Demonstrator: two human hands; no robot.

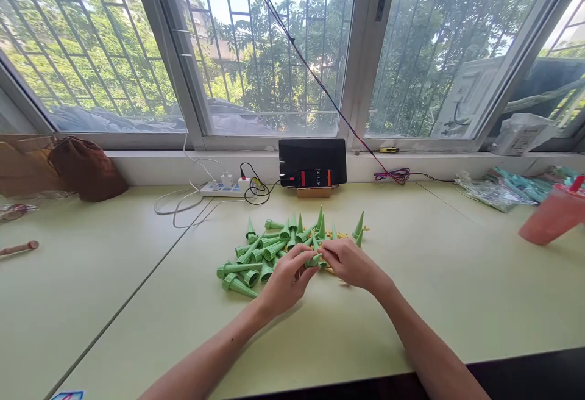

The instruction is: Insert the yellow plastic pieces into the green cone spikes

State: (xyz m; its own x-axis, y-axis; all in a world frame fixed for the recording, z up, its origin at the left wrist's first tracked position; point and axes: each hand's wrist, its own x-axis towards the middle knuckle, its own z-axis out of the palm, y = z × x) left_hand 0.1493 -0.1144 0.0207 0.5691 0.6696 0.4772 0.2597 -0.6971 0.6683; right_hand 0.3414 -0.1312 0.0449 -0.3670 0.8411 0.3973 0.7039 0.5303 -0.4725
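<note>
Green plastic is the main material on the worktop (183, 333): a loose heap of ribbed-collared cones (274, 249) lies at mid-depth, chiefly left of centre, several tipped with their open ends facing the near side and a few standing point up. Yellow pieces (366, 228) show at the heap's right margin, partly hidden by the right hand (355, 263). The heap sits directly beyond both hands, presumably to keep stock within short reach. One green cone (313, 261) is held over the heap's near right edge, between the hands.

The left hand (289, 277) grips this cone between thumb and curled fingers, apparently to steady it. The right hand's fingertips are drawn together at the cone; whether they pinch a small part cannot be determined. Both forearms enter from the near side and converge, wrists low, backs of the hands mostly upward.

At the far side, a phone (314, 178) leans before a black tablet (312, 151), facing near, probably for easy viewing. A red cup (551, 214) stands well apart, far right.
</note>
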